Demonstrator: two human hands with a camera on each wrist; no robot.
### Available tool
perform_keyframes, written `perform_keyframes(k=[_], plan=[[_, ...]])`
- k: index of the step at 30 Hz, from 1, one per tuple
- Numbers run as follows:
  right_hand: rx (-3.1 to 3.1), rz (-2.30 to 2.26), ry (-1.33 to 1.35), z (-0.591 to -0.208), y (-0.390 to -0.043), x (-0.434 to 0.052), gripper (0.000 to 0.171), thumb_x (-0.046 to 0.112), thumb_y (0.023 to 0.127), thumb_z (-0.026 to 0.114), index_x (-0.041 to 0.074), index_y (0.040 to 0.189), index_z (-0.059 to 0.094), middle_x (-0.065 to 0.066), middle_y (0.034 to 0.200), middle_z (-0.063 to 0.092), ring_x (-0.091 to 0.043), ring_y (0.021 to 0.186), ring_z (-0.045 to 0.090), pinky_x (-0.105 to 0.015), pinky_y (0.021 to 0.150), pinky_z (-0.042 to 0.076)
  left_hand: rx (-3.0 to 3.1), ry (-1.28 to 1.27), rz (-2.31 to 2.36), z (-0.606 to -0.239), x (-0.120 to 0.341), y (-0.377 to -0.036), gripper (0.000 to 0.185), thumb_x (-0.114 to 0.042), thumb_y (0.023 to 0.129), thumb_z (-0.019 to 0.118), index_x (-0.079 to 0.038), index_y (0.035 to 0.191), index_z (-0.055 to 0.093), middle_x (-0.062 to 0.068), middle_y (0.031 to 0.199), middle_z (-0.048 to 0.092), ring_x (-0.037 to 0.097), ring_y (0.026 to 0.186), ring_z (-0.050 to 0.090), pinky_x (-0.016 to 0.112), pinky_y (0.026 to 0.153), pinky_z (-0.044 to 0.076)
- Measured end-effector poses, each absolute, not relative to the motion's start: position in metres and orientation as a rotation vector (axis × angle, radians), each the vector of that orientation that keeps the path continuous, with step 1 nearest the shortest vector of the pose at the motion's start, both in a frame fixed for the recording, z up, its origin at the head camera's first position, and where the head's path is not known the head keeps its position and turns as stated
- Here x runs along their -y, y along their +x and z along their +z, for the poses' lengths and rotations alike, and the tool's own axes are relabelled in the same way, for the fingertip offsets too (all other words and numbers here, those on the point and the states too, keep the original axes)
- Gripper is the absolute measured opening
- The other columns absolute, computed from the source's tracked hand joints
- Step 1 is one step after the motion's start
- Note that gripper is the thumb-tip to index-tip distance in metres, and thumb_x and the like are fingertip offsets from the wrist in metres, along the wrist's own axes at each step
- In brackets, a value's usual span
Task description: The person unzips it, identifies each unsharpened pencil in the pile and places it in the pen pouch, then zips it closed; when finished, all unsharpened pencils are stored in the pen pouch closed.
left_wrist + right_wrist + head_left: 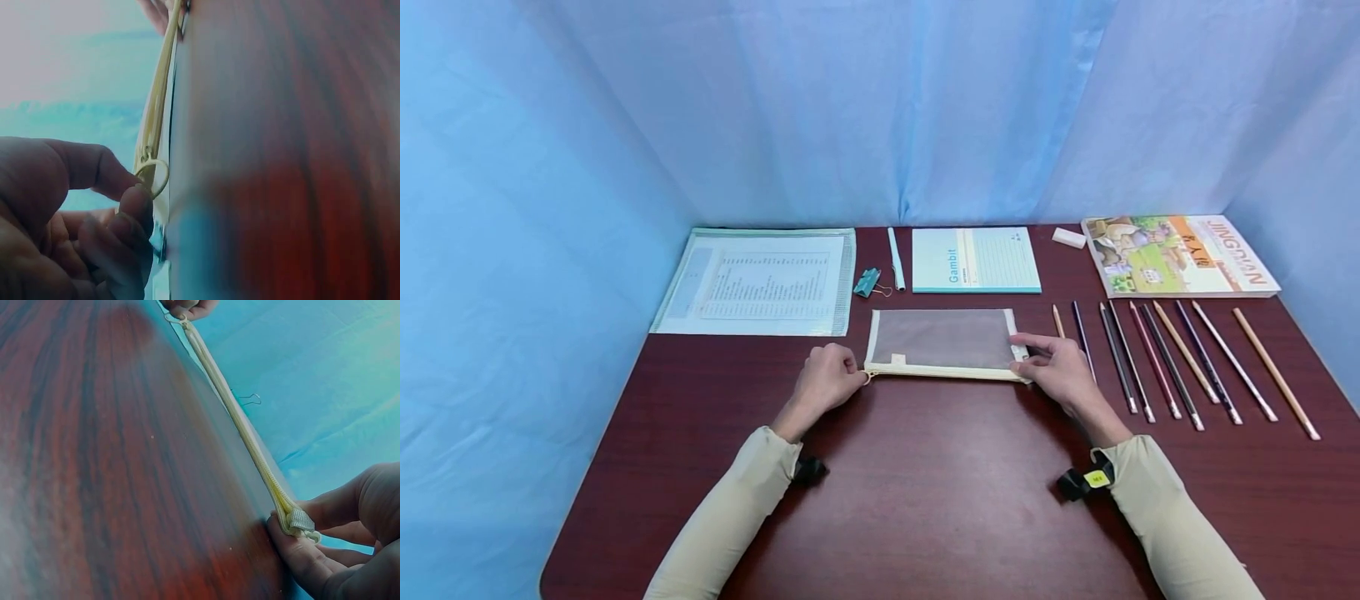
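So, left hand (829, 379) pinches the ring pull (167, 177), right hand (1060, 372) pinches the opposite zip end of the mesh pouch (942, 337). Pouch sits on the table (940, 483) before the Gambit notebook (977, 261), pencils (1154, 360) rightward.

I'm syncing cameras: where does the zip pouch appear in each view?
Head: the zip pouch is slightly right of centre.
Left wrist: edge-on, left of centre, rising towards the top.
Right wrist: edge-on, slanting from upper centre to lower right.
Shared landmark: the left hand, pinching the pull ring.
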State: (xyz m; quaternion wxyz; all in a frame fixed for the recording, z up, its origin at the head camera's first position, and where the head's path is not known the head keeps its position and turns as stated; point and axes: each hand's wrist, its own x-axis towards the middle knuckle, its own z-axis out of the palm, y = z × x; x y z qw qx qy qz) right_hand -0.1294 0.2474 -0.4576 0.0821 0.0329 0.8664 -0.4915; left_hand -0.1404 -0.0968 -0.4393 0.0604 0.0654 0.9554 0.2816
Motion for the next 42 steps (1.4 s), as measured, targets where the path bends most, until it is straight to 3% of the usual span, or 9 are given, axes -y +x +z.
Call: perform_keyframes(k=[4,11,17,23,27,30,37,42], plan=[[-2.601,-1.468,0.102,-0.459,-0.130,-0.247,0.047,0.002,0.087,0.071,-0.003,0.133,0.060,-0.032,0.107,0.071,0.009,0.070,0.064,-0.014,0.060,0.054,-2.887,0.228,0.845,-0.440,0.104,-0.142,0.028,-0.017,0.078,0.073,-0.012,0.055,0.059,-0.004,0.053,0.053,0.013,0.051,0.049,0.020,0.050,0.040],[-2.637,-1.450,0.081,-0.465,-0.133,-0.250,0.046,0.002,0.086,0.071,-0.002,0.131,0.063,-0.027,0.130,0.064,0.012,0.072,0.063,-0.013,0.061,0.055,-2.876,0.229,0.886,-0.441,0.115,-0.150,0.025,-0.016,0.078,0.072,-0.010,0.057,0.061,-0.004,0.053,0.052,0.011,0.051,0.048,0.018,0.049,0.039],[-2.653,-1.396,0.110,-0.464,-0.133,-0.247,0.046,0.004,0.086,0.072,0.000,0.131,0.063,-0.029,0.112,0.071,0.007,0.073,0.065,-0.013,0.061,0.055,-2.825,0.256,0.887,-0.442,0.119,-0.152,0.025,-0.016,0.080,0.073,-0.011,0.058,0.063,-0.002,0.054,0.056,0.011,0.050,0.050,0.018,0.050,0.041],[-2.647,-1.381,0.132,-0.458,-0.133,-0.247,0.045,0.004,0.087,0.071,0.000,0.130,0.064,-0.025,0.132,0.064,0.008,0.073,0.064,-0.013,0.061,0.054,-2.805,0.337,0.850,-0.442,0.118,-0.153,0.016,-0.012,0.078,0.071,-0.011,0.064,0.064,-0.001,0.060,0.060,0.012,0.054,0.052,0.019,0.052,0.042],[-2.635,-1.396,0.145,-0.457,-0.133,-0.247,0.045,0.004,0.086,0.071,0.000,0.131,0.064,-0.023,0.137,0.061,0.011,0.072,0.062,-0.012,0.061,0.054,-2.754,0.373,0.766,-0.433,0.119,-0.153,0.010,-0.016,0.080,0.072,-0.010,0.076,0.065,0.001,0.069,0.063,0.013,0.061,0.054,0.020,0.055,0.043],[-2.634,-1.397,0.148,-0.457,-0.132,-0.247,0.046,0.004,0.086,0.071,0.000,0.131,0.063,-0.022,0.139,0.059,0.013,0.072,0.061,-0.012,0.061,0.054,-2.758,0.415,0.727,-0.425,0.120,-0.153,0.019,-0.022,0.079,0.076,-0.008,0.086,0.065,0.004,0.078,0.065,0.016,0.068,0.057,0.025,0.059,0.046],[-2.623,-1.409,0.146,-0.457,-0.131,-0.247,0.046,0.004,0.087,0.070,-0.001,0.132,0.062,-0.028,0.128,0.065,0.009,0.072,0.064,-0.014,0.060,0.055,-2.782,0.750,0.679,-0.419,0.105,-0.156,0.040,-0.024,0.079,0.082,-0.007,0.111,0.065,0.010,0.107,0.063,0.022,0.093,0.057,0.037,0.084,0.055],[-2.633,-1.393,0.133,-0.457,-0.133,-0.247,0.045,0.005,0.086,0.071,0.000,0.131,0.064,-0.022,0.141,0.058,0.012,0.075,0.062,-0.011,0.063,0.054,-2.762,0.926,0.577,-0.423,0.084,-0.162,0.056,-0.031,0.075,0.088,-0.008,0.120,0.064,0.011,0.119,0.062,0.026,0.108,0.057,0.041,0.095,0.055]])
